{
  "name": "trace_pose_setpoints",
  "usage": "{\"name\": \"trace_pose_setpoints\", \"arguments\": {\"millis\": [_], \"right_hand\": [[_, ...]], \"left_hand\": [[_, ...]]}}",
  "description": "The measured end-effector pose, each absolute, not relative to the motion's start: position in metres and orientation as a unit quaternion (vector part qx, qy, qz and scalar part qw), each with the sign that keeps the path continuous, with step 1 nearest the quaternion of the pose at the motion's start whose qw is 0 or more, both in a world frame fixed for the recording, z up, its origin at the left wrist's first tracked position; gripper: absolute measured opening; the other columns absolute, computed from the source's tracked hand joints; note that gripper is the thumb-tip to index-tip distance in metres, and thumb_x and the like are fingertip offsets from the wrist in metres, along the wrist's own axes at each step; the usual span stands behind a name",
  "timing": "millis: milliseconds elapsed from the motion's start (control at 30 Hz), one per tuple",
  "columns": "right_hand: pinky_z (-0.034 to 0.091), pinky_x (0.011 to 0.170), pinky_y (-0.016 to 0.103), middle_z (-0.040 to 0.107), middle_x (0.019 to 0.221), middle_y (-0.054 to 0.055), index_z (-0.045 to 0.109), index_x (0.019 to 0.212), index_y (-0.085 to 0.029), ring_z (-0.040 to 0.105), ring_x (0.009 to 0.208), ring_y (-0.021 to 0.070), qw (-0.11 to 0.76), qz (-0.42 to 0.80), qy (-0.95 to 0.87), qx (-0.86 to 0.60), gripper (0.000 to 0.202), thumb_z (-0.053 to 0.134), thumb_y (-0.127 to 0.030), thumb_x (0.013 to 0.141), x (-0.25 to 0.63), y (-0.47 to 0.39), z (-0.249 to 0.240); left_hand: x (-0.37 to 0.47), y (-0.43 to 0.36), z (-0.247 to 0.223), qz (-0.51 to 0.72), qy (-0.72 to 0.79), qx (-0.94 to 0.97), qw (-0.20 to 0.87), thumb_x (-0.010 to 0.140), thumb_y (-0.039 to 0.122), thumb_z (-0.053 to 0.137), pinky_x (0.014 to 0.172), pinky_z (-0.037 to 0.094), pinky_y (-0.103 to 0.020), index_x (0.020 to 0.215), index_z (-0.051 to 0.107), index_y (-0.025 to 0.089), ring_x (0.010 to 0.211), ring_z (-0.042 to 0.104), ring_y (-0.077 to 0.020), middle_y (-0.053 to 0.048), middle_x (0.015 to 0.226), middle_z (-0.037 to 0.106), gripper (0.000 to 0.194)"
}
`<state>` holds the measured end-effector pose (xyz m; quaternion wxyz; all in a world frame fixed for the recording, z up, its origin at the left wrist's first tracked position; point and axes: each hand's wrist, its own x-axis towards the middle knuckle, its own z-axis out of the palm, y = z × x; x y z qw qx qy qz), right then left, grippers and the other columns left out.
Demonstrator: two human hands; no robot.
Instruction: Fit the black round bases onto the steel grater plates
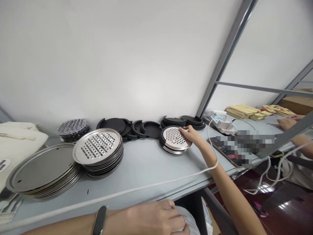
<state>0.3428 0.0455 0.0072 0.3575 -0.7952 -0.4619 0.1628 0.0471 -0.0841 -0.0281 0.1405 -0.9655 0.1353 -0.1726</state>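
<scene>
My right hand (190,135) grips the right edge of a round metal grater disc (174,136) with small holes. The disc lies on top of a low pile with a black rim and shiny metal edges, towards the table's back. Part of the grip is hidden under the fingers. My left hand (156,217), with a dark band on the wrist, rests low at the front over grey cloth. Its fingers are loosely bent and slightly apart, with nothing visible in them. Behind the pile are black round holders (153,129), several of them overlapping along the wall.
At left stand a stack of slotted grater discs (97,147), a stack of large round metal plates (46,168), and more studded discs (73,129). A white cable (146,186) crosses the front. A phone (225,151) lies right. Another person's hands (290,122) are beyond the frame post.
</scene>
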Motion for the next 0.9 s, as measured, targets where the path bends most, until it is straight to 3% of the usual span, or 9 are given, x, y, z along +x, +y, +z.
{"name": "trace_pose_setpoints", "arguments": {"millis": [100,400,733,900], "right_hand": [[0.044,0.064,0.025,0.067,0.085,0.009,0.057,0.093,-0.015,0.062,0.083,0.0221,0.366,0.162,-0.457,-0.794,0.027,0.064,-0.039,0.082,0.3434,0.0444,0.0058],[0.039,0.042,0.02,0.06,0.063,0.001,0.055,0.089,-0.018,0.054,0.05,0.0116,0.421,0.25,-0.438,-0.754,0.019,0.058,-0.037,0.088,0.3435,0.0437,0.0012],[0.034,0.038,0.019,0.054,0.055,-0.003,0.055,0.089,-0.018,0.049,0.043,0.0103,0.418,0.263,-0.442,-0.748,0.017,0.058,-0.035,0.089,0.3419,0.0445,-0.0005],[0.042,0.047,0.02,0.061,0.065,0.002,0.057,0.086,-0.018,0.058,0.057,0.0131,0.404,0.231,-0.449,-0.763,0.014,0.06,-0.031,0.087,0.3441,0.0453,0.0002]], "left_hand": [[0.0478,-0.0836,-0.0265,-0.178,0.135,-0.964,0.145,0.094,0.021,0.053,0.077,0.04,-0.025,0.099,0.057,0.019,0.068,0.052,-0.0107,0.0,0.082,0.058,0.006],[0.0488,-0.0833,-0.0293,-0.177,0.141,-0.968,0.112,0.097,0.017,0.046,0.074,0.041,-0.028,0.098,0.059,0.015,0.069,0.05,-0.0121,-0.001,0.081,0.054,0.013],[0.0492,-0.0834,-0.0299,-0.183,0.144,-0.967,0.106,0.096,0.017,0.048,0.073,0.041,-0.028,0.102,0.06,0.013,0.07,0.05,-0.0126,-0.001,0.081,0.053,0.014],[0.0496,-0.0836,-0.0284,-0.189,0.142,-0.966,0.109,0.096,0.017,0.048,0.072,0.04,-0.027,0.097,0.06,0.014,0.069,0.05,-0.0121,-0.001,0.08,0.054,0.012]]}}
